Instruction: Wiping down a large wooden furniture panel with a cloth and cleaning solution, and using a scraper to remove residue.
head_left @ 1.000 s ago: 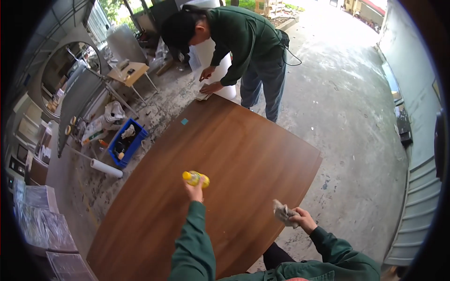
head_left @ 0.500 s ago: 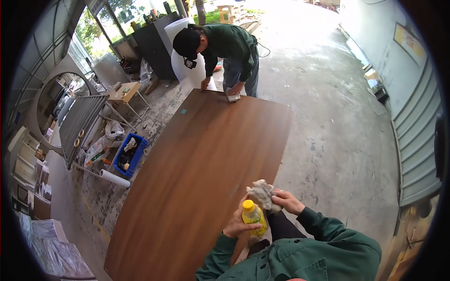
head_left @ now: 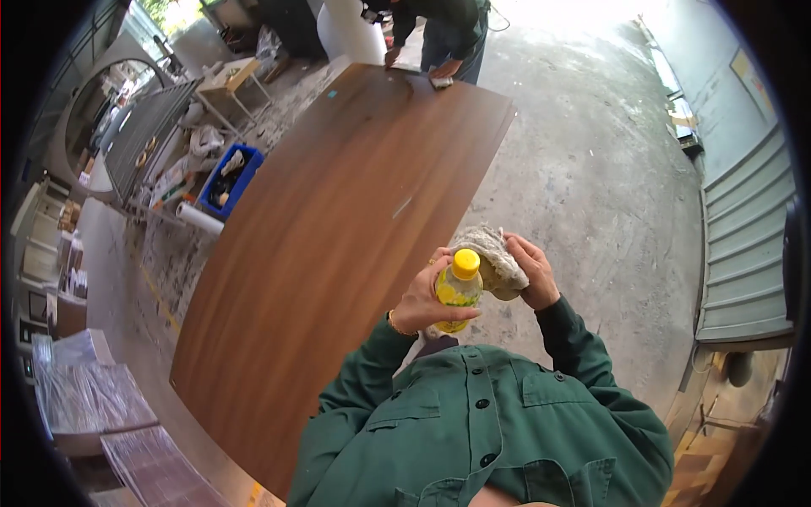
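My left hand [head_left: 417, 297] is closed around a clear plastic bottle [head_left: 459, 293] with a yellow cap and a yellow label. The bottle stands nearly upright in front of my chest. Just to its right, my right hand [head_left: 534, 272] grips a fluffy grey-white rag [head_left: 492, 253], which lies close behind the bottle; whether they touch I cannot tell. Both hands are held beside the right edge of a large brown wooden tabletop [head_left: 338, 228]. At its far end, a co-worker's hand [head_left: 445, 69] presses a pale folded cloth [head_left: 441, 83] on the surface.
A co-worker in a dark green top [head_left: 448, 25] bends over the far edge. Left of the tabletop are a blue crate [head_left: 232, 179] with items inside, a white roll [head_left: 200, 219] and a small wooden table [head_left: 230, 76]. Plastic-wrapped packages [head_left: 93, 384] stand at the lower left.
My view has tilted down, so the tabletop and co-worker sit higher in it. The rag has shifted within my right hand and now drapes wider behind the bottle. My left hand still holds the bottle.
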Available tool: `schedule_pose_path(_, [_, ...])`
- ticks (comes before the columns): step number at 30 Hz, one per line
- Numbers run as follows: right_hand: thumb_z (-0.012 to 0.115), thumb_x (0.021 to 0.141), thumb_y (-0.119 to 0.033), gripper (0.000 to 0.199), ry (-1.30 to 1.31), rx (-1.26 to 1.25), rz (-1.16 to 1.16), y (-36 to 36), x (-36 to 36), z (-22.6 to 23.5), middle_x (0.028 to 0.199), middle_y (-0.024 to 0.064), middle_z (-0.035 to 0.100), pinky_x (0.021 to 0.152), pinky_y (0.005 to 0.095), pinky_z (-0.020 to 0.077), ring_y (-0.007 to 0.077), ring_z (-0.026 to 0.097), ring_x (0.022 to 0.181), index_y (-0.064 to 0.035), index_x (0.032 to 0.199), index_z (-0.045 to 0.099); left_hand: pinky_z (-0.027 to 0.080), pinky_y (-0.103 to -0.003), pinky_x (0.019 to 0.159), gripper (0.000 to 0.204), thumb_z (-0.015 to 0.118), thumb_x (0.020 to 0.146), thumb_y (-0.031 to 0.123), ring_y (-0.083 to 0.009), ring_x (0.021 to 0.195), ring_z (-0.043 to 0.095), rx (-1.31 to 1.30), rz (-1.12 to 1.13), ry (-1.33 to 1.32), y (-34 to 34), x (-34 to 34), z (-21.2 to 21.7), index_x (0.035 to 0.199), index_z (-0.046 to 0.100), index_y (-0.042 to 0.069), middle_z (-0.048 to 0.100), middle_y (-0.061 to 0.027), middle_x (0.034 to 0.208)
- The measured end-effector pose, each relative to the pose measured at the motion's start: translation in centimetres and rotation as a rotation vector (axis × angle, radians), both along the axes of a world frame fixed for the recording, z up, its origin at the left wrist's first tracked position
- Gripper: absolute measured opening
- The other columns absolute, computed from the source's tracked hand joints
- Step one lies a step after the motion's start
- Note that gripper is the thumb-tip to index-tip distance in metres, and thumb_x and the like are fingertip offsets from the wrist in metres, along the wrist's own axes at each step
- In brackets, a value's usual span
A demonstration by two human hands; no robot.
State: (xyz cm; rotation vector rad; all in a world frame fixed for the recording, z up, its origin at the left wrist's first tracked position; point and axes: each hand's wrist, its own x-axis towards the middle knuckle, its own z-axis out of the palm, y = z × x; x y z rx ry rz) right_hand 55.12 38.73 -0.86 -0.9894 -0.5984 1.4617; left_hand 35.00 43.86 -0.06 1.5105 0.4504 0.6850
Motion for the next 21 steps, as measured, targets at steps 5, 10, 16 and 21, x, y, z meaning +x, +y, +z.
schedule_pose_path(5, [0.076, 0.061, -0.021, 0.101, -0.454, 0.157, 0.295, -6.0, -1.0, -1.0, 0.129, 0.0136, 0.034, 0.097, 0.0303, 0.0316, 0.0223, 0.039, 0.115, -0.0002, 0.137, 0.013, 0.038, -0.028, 0.088, 0.061, 0.08, 0.058, 0.015, -0.0155, 0.102, 0.045, -0.13, 0.071, 0.001, -6.8, -1.3, 0.4, 0.108, 0.049, 0.0, 0.041, -0.0053, 0.111])
schedule_pose_path(10, [0.06, 0.073, -0.001, 0.049, -0.13, -0.063, 0.279, -11.7, -3.1, -1.7, 0.108, 0.0087, 0.055, 0.086, 0.0274, 0.042, 0.0143, 0.052, 0.099, 0.003, 0.119, 0.044, 0.037, -0.028, 0.089, 0.063, 0.08, 0.058, 0.015, -0.0157, 0.104, 0.044, -0.208, 0.123, 0.035, -13.1, -4.7, 0.0, 0.11, 0.048, 0.0, 0.04, -0.0054, 0.111])
schedule_pose_path(16, [0.054, 0.08, -0.006, 0.036, 0.348, -0.242, 0.207, -15.9, -6.3, -3.2, 0.108, 0.0088, 0.056, 0.082, 0.029, 0.0454, 0.0181, 0.056, 0.096, 0.001, 0.115, 0.047, 0.033, -0.03, 0.093, 0.067, 0.082, 0.055, 0.022, -0.019, 0.11, 0.039, 0.024, 0.311, 0.129, -18.9, -9.0, -0.3, 0.111, 0.049, 0.005, 0.037, -0.0082, 0.116])
schedule_pose_path(21, [0.051, 0.081, -0.006, 0.039, 0.263, -0.222, 0.172, -19.0, -11.4, -3.6, 0.11, 0.0098, 0.054, 0.087, 0.0361, 0.0438, 0.0225, 0.054, 0.1, -0.0004, 0.119, 0.043, 0.045, -0.032, 0.076, 0.063, 0.081, 0.055, 0.037, -0.0224, 0.084, 0.059, 0.096, 0.415, 0.451, -22.7, -13.5, 1.0, 0.099, 0.052, 0.003, 0.057, -0.0134, 0.086])
